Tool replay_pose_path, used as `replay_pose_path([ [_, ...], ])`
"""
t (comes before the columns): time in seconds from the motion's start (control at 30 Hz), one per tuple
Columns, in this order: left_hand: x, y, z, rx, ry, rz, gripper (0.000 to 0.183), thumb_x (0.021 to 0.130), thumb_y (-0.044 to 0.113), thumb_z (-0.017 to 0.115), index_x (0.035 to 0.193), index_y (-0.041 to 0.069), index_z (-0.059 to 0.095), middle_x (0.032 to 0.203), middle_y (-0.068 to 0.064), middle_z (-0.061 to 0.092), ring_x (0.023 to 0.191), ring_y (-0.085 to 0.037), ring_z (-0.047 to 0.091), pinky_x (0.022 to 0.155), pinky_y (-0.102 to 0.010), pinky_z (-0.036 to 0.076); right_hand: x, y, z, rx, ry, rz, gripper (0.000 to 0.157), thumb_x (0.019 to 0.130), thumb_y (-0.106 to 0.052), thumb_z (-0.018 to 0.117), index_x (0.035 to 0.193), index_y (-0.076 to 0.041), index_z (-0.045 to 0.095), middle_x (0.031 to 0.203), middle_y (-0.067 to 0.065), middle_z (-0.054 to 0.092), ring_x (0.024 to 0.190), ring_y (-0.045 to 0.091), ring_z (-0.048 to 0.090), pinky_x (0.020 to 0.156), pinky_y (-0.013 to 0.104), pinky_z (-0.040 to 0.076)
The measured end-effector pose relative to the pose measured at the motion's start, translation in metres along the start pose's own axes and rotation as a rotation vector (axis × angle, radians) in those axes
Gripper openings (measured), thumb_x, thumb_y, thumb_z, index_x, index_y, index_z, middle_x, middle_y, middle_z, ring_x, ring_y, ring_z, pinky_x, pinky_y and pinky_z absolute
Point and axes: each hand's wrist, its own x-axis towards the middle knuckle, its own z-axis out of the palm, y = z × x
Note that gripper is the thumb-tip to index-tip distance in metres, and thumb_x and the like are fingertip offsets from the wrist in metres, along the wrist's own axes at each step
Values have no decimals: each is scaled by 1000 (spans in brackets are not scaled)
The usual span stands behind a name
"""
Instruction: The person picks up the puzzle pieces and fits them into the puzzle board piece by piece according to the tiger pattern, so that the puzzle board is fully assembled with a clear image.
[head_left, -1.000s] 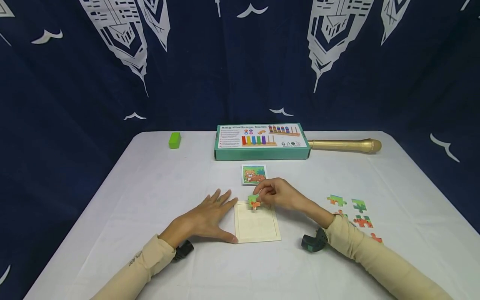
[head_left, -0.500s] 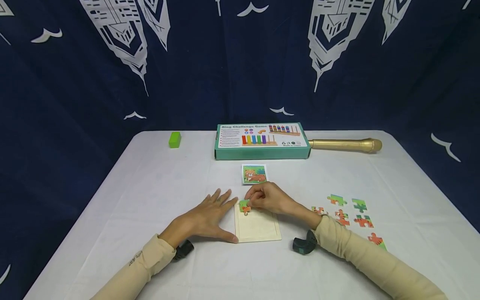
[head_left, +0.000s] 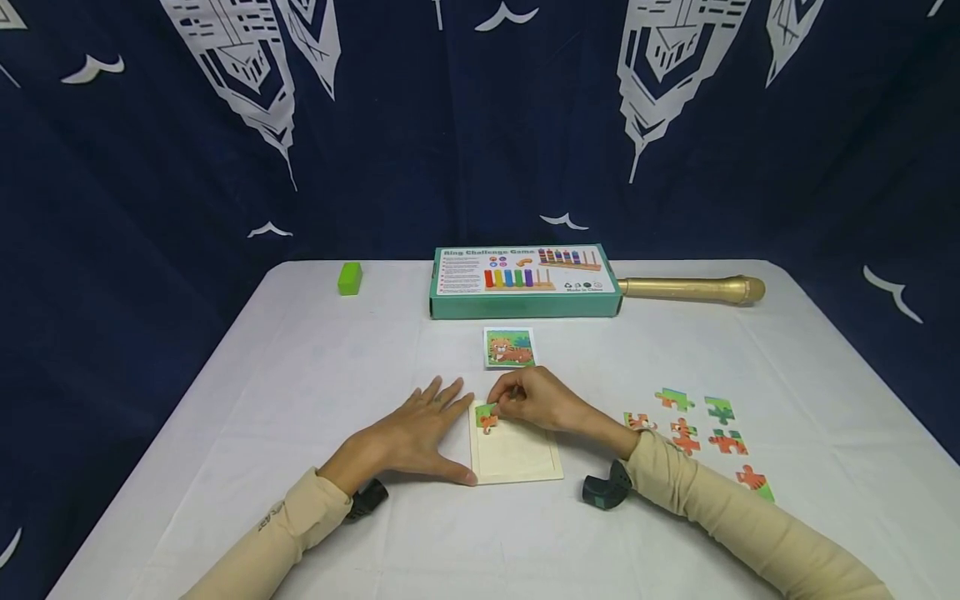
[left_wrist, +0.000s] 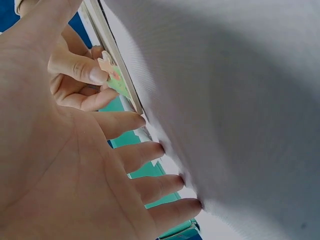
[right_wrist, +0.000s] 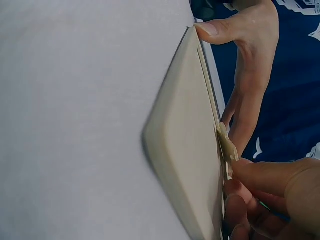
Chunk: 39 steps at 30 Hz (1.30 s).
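Observation:
A pale wooden puzzle tray (head_left: 517,454) lies on the white table in front of me. My right hand (head_left: 534,398) pinches a green-and-orange puzzle piece (head_left: 487,415) at the tray's far left corner; the same piece (left_wrist: 114,76) shows beside my fingers in the left wrist view, and its pale edge (right_wrist: 227,146) sits on the tray (right_wrist: 185,150) in the right wrist view. My left hand (head_left: 408,433) lies flat on the cloth with fingers spread, its thumb (right_wrist: 220,27) against the tray's near left corner.
A small tiger picture card (head_left: 509,347) lies just beyond the tray. Several loose puzzle pieces (head_left: 693,421) lie at the right. A teal game box (head_left: 523,282), a gold cylinder (head_left: 690,289) and a green block (head_left: 349,278) stand at the back.
My right hand has carried the puzzle piece leftward and down, from above the tray's far edge to its far left corner. The left hand has stayed put.

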Motion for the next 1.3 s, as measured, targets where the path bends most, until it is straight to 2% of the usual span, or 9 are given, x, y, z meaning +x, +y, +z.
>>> replay_pose_path([
  [0.63,1,-1,1,5,-1,-5,110,70,71,68,153,12,25,161,-9,12,147,-35,3,117,-53,11,0,-1,2,-106,-11,-93,4,85,-7,71,84,-9,67,66,-8,52,59,4,44,55,18,36],
  [0.93,1,0,1,-2,3,2,111,70,71,69,153,11,26,160,-10,12,147,-36,3,116,-55,11,-1,-3,3,-130,-2,-101,9,85,-6,70,82,-14,67,65,-8,54,59,4,45,54,19,36],
  [1.1,2,0,0,-2,0,5,110,70,70,69,153,11,26,160,-10,12,147,-36,3,116,-54,11,-2,-4,2,-135,4,-91,9,85,-6,70,82,-14,69,66,-10,55,59,4,45,55,18,37],
  [1.3,1,0,0,3,-5,-1,110,70,69,70,152,10,26,160,-11,12,146,-37,3,116,-55,11,-5,-5,-3,-116,-23,-90,3,87,-11,70,88,-10,72,75,-9,64,60,3,47,56,18,41],
])
